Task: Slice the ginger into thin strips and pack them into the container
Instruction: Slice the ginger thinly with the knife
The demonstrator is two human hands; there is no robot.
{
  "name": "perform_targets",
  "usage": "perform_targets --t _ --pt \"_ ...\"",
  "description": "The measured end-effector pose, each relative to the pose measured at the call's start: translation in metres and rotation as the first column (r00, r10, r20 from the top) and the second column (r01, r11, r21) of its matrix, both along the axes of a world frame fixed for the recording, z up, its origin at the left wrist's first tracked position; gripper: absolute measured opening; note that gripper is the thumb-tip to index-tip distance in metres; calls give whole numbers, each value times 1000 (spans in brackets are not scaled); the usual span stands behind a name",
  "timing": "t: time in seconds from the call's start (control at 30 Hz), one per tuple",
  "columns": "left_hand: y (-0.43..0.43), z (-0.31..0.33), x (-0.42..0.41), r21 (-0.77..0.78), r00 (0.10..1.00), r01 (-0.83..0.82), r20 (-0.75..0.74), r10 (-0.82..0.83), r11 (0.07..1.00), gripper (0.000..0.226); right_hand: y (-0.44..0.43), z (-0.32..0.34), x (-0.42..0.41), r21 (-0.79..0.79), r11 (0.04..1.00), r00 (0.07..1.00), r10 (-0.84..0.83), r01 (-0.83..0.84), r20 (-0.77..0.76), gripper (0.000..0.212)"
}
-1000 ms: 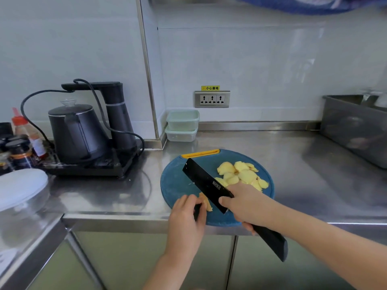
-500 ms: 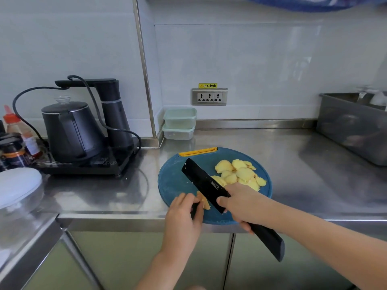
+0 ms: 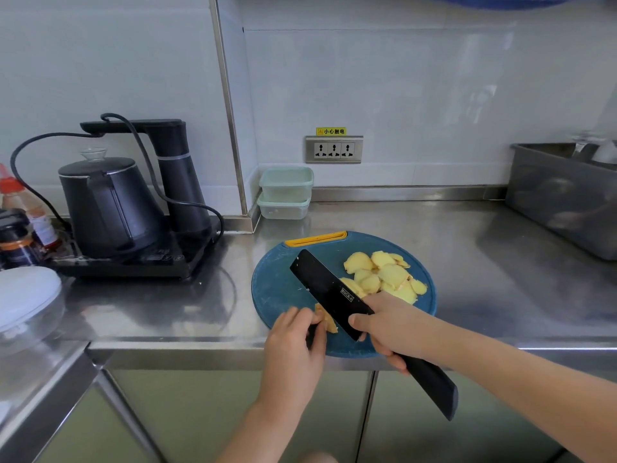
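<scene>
At the blue board's [image 3: 277, 289] near edge, the left hand [image 3: 293, 342] pinches a ginger bit [image 3: 326, 318]. The right hand [image 3: 390, 329] grips the knife [image 3: 329, 289]. This looks like the slicing step; the next cut needs tucked fingers.

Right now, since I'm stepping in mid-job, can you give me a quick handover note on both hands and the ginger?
Left hand holds the ginger piece at the near edge of the board. Right hand grips the knife, blade just right of that piece. The slices lie piled on the far right of the board. Two stacked containers stand by the back wall.
Done: most ginger sliced flat.
Left: finish this piece, cut slices into strips, pack them.
</scene>
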State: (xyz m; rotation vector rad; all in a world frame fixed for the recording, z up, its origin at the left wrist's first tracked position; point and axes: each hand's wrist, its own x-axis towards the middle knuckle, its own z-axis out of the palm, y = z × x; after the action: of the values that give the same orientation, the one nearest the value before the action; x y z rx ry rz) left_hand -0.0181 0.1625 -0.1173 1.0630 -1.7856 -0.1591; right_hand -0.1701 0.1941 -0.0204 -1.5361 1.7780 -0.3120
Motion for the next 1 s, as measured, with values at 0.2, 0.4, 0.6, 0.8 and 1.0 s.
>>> perform_targets --t 0.2,0.4,0.6,0.8,1.0 --pt "0 0 0 -26 1000 -12 3 12 1000 22 -1 -5 7 8 1000 1000 1 -1 11 20" --pt "0 -1 0 -34 1000 -11 -5 10 999 21 -15 1 21 45 998 1000 -31 31 -4 18" --pt "1 -2 1 -12 1000 -1 -5 1 1000 21 -23 3 29 57 995 997 -77 79 -30 20" --pt "3 -1 0 -12 1000 2 -21 -3 1000 19 -7 3 5 -16 999 985 -54 52 -167 18" --pt "1 -5 2 -29 999 14 -48 -15 999 13 0 14 -8 -23 994 992 -109 111 62 11"
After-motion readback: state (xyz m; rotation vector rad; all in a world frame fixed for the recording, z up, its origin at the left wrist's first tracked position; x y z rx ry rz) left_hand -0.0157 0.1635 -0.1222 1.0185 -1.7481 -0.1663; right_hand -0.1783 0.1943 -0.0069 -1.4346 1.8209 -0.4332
